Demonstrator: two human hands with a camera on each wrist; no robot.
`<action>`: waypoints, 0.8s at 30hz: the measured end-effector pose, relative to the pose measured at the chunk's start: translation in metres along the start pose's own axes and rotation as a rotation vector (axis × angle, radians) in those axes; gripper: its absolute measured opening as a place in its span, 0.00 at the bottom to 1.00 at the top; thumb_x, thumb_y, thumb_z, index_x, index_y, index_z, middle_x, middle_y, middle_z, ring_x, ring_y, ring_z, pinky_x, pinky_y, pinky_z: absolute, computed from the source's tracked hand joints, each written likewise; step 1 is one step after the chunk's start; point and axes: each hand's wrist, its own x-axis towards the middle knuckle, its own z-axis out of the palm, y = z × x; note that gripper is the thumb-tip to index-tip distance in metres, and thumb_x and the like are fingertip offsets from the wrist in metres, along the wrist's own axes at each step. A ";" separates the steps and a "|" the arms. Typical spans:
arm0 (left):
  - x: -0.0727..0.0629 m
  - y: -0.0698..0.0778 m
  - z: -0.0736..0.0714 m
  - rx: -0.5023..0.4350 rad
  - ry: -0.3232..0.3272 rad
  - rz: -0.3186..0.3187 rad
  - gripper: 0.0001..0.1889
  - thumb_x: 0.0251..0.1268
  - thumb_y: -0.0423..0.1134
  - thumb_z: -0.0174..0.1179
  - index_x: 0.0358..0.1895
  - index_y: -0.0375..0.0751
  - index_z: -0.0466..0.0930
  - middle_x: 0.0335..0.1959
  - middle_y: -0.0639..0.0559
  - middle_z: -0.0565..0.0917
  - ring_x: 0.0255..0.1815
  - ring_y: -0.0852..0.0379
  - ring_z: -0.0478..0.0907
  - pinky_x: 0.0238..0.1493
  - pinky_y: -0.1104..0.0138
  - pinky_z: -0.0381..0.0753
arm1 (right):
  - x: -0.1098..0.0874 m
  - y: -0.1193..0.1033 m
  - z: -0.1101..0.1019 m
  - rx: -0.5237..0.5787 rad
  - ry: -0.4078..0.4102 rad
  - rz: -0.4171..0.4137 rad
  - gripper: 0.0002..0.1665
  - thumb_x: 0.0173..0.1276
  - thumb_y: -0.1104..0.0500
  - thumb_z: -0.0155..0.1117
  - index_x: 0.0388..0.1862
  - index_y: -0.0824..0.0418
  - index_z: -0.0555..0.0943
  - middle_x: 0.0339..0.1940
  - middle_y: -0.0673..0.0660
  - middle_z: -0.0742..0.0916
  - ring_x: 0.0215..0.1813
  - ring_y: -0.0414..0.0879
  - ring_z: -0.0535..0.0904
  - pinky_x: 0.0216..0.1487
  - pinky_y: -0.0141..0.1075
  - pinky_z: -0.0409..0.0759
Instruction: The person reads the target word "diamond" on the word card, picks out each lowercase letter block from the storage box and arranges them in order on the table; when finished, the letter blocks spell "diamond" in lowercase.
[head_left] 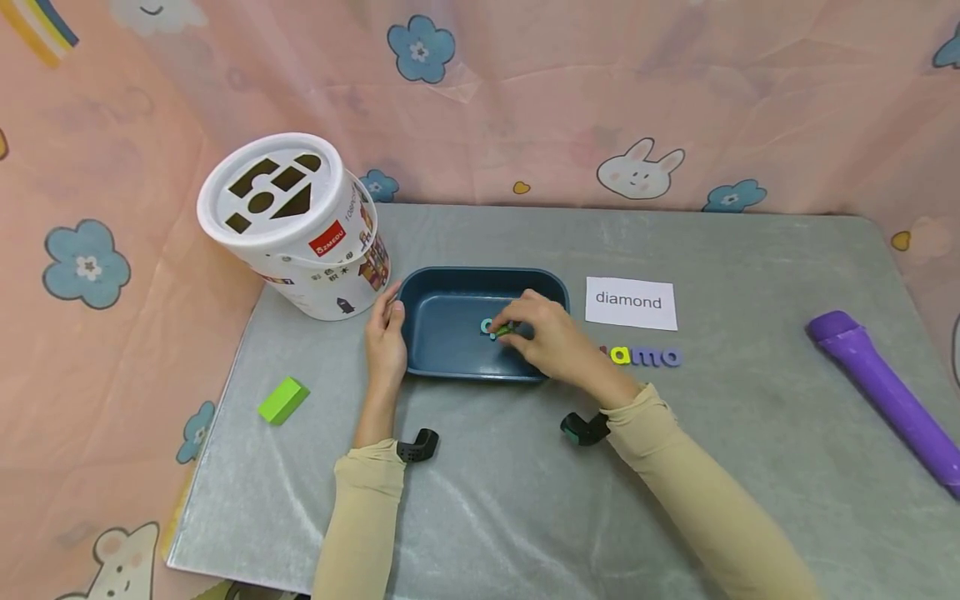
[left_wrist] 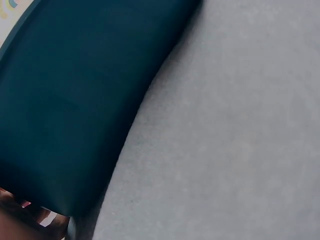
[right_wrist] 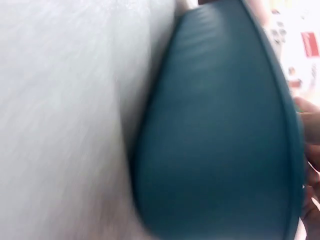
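Note:
My left hand [head_left: 386, 346] holds the left end of a dark blue tray [head_left: 450, 367], with fingers and thumb against its outer side. In the left wrist view the tray's long wall [left_wrist: 75, 100] fills the left part, the hand at the lower corner. Inside the tray my right hand [head_left: 551, 342] reaches over the front right rim. Its thumb and forefinger pinch a small green letter piece [head_left: 504, 331], mostly covered by the fingers. Close to the fingertips is a light blue letter piece [head_left: 486, 326]. The tray's wall [right_wrist: 215, 125] blocks much of the right wrist view.
A white card [head_left: 630, 303] reading "diamond" lies right of the tray. Below it letters [head_left: 647, 357] show "amo", with another partly hidden by the right forearm. A white bucket [head_left: 300, 225] with shape holes stands back left, a green block [head_left: 283, 401] in front. A purple microphone-shaped object [head_left: 885, 400] lies right.

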 end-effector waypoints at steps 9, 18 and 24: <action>-0.001 0.001 0.000 -0.003 0.002 -0.003 0.21 0.86 0.34 0.48 0.75 0.36 0.73 0.76 0.35 0.75 0.79 0.43 0.69 0.82 0.50 0.63 | -0.042 0.022 -0.041 0.024 0.348 0.022 0.15 0.61 0.76 0.77 0.45 0.65 0.90 0.39 0.59 0.91 0.44 0.49 0.77 0.46 0.32 0.71; -0.001 0.001 0.001 0.009 0.003 -0.004 0.21 0.86 0.34 0.47 0.75 0.37 0.73 0.77 0.37 0.74 0.80 0.44 0.68 0.82 0.49 0.63 | -0.095 0.041 -0.086 0.043 0.530 0.262 0.14 0.64 0.78 0.73 0.47 0.69 0.90 0.42 0.53 0.88 0.42 0.26 0.79 0.49 0.16 0.75; -0.002 0.001 0.000 0.007 0.009 -0.009 0.21 0.86 0.34 0.48 0.75 0.37 0.73 0.76 0.37 0.75 0.80 0.44 0.68 0.82 0.50 0.63 | -0.127 0.062 -0.108 -0.042 0.483 0.461 0.09 0.68 0.70 0.75 0.47 0.68 0.91 0.35 0.29 0.83 0.39 0.20 0.78 0.44 0.13 0.74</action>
